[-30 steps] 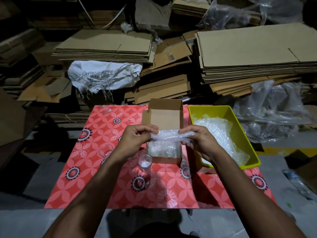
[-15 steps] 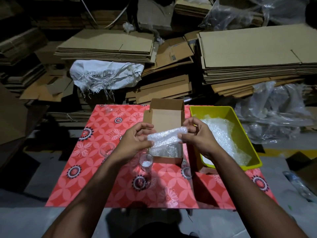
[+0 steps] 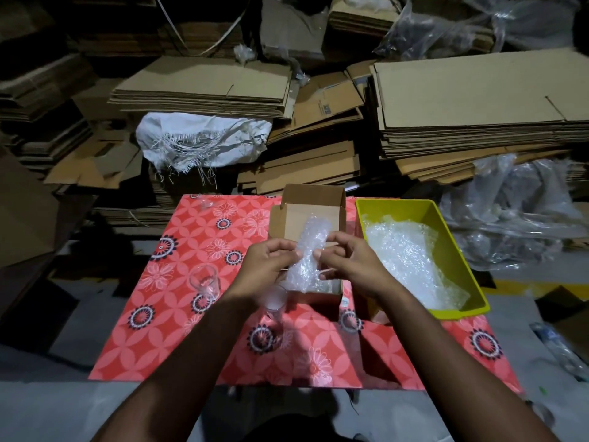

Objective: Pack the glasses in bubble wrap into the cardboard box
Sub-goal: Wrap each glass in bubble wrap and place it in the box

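Note:
A glass rolled in bubble wrap (image 3: 308, 250) stands on end over the small open cardboard box (image 3: 310, 202). My left hand (image 3: 266, 266) grips its left side and my right hand (image 3: 349, 264) pinches its right side. Most of the box's inside is hidden behind the bundle. Three bare clear glasses stand on the red flowered table: one (image 3: 204, 279) to the left, one (image 3: 273, 303) under my left wrist, one (image 3: 349, 319) by the box's near right corner. The yellow tray (image 3: 459, 260) on the right holds loose bubble wrap sheets (image 3: 404, 253).
Stacks of flattened cardboard (image 3: 478, 100) fill the back behind the table. A white woven sack (image 3: 200, 138) lies at the back left and clear plastic bags (image 3: 516, 212) lie on the right. Grey floor surrounds the table (image 3: 178, 339).
The wrapped bundle lay sideways between my hands; now it is turned upright over the box, and both hands have come closer together around it.

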Action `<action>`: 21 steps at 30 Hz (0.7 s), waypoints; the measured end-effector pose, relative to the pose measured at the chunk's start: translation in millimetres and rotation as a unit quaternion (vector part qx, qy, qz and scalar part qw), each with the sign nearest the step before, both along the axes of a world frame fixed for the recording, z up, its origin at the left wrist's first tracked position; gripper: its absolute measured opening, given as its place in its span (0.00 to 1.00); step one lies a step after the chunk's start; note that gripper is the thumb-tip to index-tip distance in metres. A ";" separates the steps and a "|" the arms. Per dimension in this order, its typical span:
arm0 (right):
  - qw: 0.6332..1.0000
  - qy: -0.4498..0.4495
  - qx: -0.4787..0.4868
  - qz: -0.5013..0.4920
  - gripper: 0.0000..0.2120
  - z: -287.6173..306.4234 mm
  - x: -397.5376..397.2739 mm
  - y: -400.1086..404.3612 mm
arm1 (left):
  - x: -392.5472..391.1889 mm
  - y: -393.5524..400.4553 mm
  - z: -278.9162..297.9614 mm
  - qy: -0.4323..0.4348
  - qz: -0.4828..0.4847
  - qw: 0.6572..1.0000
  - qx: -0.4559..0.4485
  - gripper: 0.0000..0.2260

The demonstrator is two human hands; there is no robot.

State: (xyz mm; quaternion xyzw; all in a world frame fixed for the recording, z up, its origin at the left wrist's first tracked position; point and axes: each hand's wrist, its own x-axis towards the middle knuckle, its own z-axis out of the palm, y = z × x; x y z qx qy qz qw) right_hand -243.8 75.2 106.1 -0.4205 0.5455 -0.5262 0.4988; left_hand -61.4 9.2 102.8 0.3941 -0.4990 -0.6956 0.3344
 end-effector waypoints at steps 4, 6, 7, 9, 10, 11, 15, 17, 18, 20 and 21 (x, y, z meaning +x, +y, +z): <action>0.999 0.030 -0.014 0.000 0.06 -4.7 2.8 0.6 | 1.0 6.9 -3.0 -0.008 0.005 1.000 0.011 0.02; 0.999 0.025 -0.024 0.002 0.06 -3.8 2.9 1.0 | 3.6 7.2 -5.2 -0.016 0.002 1.000 -0.004 0.02; 0.999 0.022 -0.029 0.012 0.07 -3.6 3.4 1.4 | 4.9 7.1 -6.4 -0.009 0.003 1.000 -0.010 0.02; 0.999 0.017 -0.037 0.027 0.10 -3.9 6.4 2.7 | 6.9 7.2 -7.1 0.007 0.011 1.000 -0.018 0.05; 0.999 0.014 -0.043 0.024 0.11 -5.0 8.2 2.7 | 6.9 8.2 -6.6 0.013 0.016 1.000 -0.019 0.06; 0.999 0.013 -0.051 0.013 0.11 -6.4 10.4 1.9 | 6.6 9.3 -6.2 0.018 0.023 0.999 -0.019 0.06; 0.997 0.006 -0.071 -0.015 0.07 -12.4 18.3 -0.6 | 7.1 10.2 -9.6 0.067 0.039 0.997 0.023 0.09; 0.998 0.014 -0.065 -0.023 0.10 -14.8 18.2 -3.2 | 10.1 9.8 -11.8 0.090 0.036 0.994 0.051 0.10; 0.998 0.025 -0.062 -0.020 0.12 -15.1 18.2 -3.9 | 11.7 9.6 -13.1 0.098 0.031 0.993 0.058 0.09; 0.997 0.051 -0.061 -0.014 0.13 -15.5 19.1 -4.6 | 15.9 10.4 -15.7 0.102 0.021 0.993 0.056 0.05; 0.996 0.068 -0.062 -0.015 0.12 -15.4 20.6 -4.1 | 17.6 10.7 -18.1 0.101 0.021 0.993 0.057 0.04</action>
